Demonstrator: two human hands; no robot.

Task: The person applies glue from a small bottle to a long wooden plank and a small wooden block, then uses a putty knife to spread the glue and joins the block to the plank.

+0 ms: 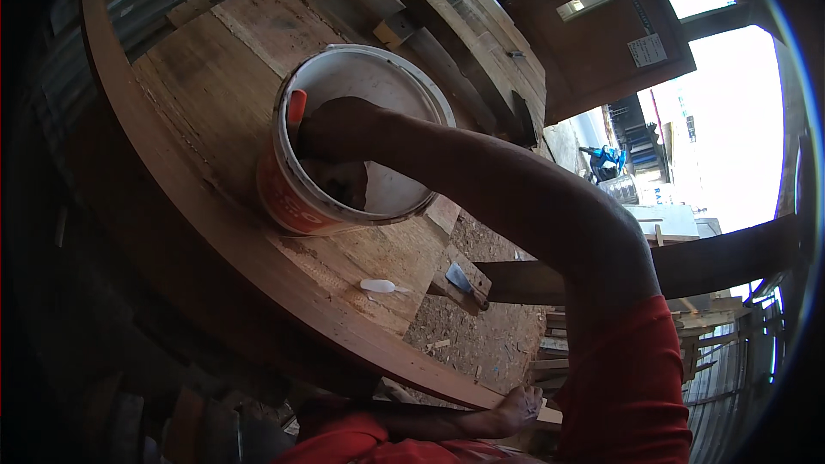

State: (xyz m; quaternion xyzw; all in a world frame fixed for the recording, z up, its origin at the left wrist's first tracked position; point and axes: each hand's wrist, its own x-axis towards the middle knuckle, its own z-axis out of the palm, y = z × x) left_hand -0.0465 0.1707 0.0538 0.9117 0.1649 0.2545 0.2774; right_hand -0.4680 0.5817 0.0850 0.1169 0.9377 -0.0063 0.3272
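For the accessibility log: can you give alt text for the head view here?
The person's right hand reaches into a white and orange bucket standing on a wooden workbench, beside an orange handle. The left hand grips the bench's near edge.

This is an open-air carpentry workshop, or a woodworking yard. A broad workbench of rough planks (215,94) fills the upper left and middle of the frame, with a thick curved timber edge (258,292) sweeping across the lower left. Offcut blocks (395,27) lie on the boards near the top centre. Below the bench, at lower centre, the ground (481,335) is bare dirt strewn with wood chips and sawdust. A finished brown wooden door (601,26) leans at the upper right. Stacked boards (696,326) sit at the right edge. Beyond them is bright daylight, perhaps a street, though it is washed out.
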